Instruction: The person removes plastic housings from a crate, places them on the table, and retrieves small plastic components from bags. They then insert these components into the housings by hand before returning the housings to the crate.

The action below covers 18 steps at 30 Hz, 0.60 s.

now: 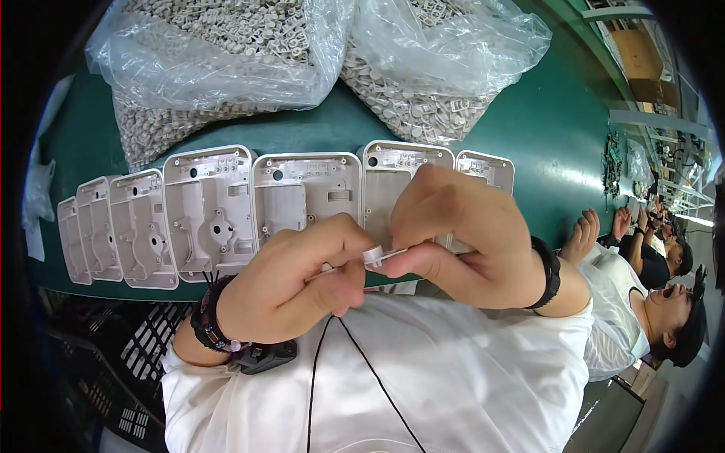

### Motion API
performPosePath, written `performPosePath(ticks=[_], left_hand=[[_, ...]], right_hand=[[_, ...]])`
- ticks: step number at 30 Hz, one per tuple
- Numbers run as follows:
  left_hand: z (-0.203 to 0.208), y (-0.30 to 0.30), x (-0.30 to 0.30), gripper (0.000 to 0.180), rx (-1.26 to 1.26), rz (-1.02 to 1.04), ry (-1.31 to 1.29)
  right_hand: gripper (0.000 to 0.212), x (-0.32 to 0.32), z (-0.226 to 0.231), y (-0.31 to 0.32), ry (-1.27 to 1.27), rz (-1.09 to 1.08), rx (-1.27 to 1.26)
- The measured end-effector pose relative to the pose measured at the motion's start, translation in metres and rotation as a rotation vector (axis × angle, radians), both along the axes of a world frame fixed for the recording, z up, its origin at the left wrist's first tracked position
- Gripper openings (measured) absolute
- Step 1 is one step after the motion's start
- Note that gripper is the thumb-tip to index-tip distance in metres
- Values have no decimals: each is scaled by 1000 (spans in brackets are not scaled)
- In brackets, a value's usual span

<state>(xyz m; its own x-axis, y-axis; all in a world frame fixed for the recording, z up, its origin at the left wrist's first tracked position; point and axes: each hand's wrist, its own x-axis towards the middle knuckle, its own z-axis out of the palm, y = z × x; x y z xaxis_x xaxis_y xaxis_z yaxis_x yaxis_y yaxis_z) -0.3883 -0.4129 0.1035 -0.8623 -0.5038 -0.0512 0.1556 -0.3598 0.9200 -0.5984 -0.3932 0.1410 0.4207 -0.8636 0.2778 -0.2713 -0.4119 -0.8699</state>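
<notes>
Both hands are raised close together in front of my chest, over the near edge of the table. My right hand [468, 241] pinches a small white plastic part [373, 257] between thumb and forefinger; its round end points toward the left hand. My left hand [298, 275] is closed, thumb against curled fingers, with a sliver of another pale plastic piece [326, 269] showing between them. Beneath and beyond the hands stands a row of white plastic housings [306, 181], their open insides facing up. My right hand partly covers the housings on the right.
Two clear plastic bags, the left bag [219, 83] and the right bag [438, 75], brim with small pale parts at the back of the green table [559, 113]. A black crate [151, 347] sits below at left. Co-workers sit along the table to the right, the nearest person [619, 302] close by.
</notes>
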Motion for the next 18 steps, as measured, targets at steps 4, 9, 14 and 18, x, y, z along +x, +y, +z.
performPosePath(ticks=[4, 9, 14, 18], left_hand=[[9, -3, -6, 28, -341, 84, -95], [7, -9, -3, 25, -2, -52, -104], [4, -7, -4, 34, -628, -30, -423], [9, -7, -8, 44, -1091, -181, -810]], right_hand=[[22, 4, 7, 11, -25, 13, 247], [23, 3, 18, 9, 239, 101, 142], [19, -30, 18, -25, 618, 150, -428], [24, -56, -26, -66, 673, 329, -482]])
